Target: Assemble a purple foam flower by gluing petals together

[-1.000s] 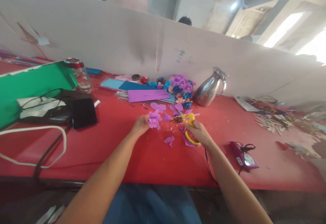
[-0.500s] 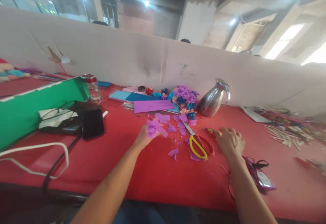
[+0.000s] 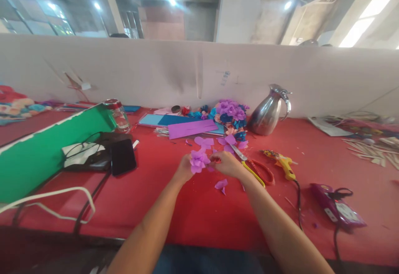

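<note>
My left hand (image 3: 184,170) is closed around the underside of a purple paper flower (image 3: 198,160) and holds it up over the red table. Close to the flower's right side, my right hand (image 3: 229,165) has its fingers pinched together; a bit of purple shows at the fingertips, too small to name for certain. Scissors (image 3: 254,168) with one yellow and one red handle lie partly behind my right forearm. Purple paper petals (image 3: 204,142) are scattered beyond the hands, and a few scraps (image 3: 221,184) lie nearer. A yellow glue gun (image 3: 284,165) rests on the table to the right.
Behind the petals are a purple paper sheet (image 3: 190,129) and a bunch of paper flowers (image 3: 232,114). A metal jug (image 3: 265,114) stands by the partition. To the left are a phone (image 3: 123,157), a glass jar (image 3: 119,116) and a green box (image 3: 56,145). A purple power strip (image 3: 338,209) lies right.
My right hand has let go of the glue gun and moved left to the flower. The glue gun now lies in plain view. My left hand still holds the flower. The camera view has shifted.
</note>
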Demonstrator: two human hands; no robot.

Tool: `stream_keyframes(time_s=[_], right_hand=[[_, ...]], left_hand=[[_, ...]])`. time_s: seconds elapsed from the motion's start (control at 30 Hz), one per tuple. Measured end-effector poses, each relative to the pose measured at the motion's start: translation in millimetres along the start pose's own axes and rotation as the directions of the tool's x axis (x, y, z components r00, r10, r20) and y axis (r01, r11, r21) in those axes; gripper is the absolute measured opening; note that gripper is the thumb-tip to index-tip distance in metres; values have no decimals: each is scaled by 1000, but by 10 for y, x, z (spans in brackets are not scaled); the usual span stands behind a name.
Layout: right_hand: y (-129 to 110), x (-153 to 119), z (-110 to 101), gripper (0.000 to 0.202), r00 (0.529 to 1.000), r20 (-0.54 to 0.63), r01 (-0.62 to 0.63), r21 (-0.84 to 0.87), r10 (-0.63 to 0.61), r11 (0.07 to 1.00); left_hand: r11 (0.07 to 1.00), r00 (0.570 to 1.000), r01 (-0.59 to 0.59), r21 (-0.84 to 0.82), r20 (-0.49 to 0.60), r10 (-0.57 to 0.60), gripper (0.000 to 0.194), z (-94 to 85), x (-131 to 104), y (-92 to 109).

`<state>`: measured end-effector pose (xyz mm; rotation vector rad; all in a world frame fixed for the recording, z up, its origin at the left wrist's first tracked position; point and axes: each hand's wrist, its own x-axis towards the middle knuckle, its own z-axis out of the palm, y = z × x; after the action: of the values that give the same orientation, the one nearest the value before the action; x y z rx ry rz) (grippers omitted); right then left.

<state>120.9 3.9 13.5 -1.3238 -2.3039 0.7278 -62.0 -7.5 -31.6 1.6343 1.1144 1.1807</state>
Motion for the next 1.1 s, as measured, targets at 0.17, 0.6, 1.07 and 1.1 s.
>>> stream_keyframes(time_s=[0.17,0.6,1.07,1.1], right_hand=[[226,-10,18,17,977,-176,-99,150,125,984],[196,-14,-124,30,825,-262,53,917,500,395],[-122,-52,52,29,823,-288,171,948,491,269],[-129,-56,52,28,824,-294,179,946,484,271]], left_hand=[[988,988,155,-11,23,-155,23,68,-38,73],[982,979,56,-182,-184,-90,24,38,-19,5],[965,952,63,-256,-275,-135,22,149,-17,27],[972,954,62,-227,-273,-125,22,148,-23,31]])
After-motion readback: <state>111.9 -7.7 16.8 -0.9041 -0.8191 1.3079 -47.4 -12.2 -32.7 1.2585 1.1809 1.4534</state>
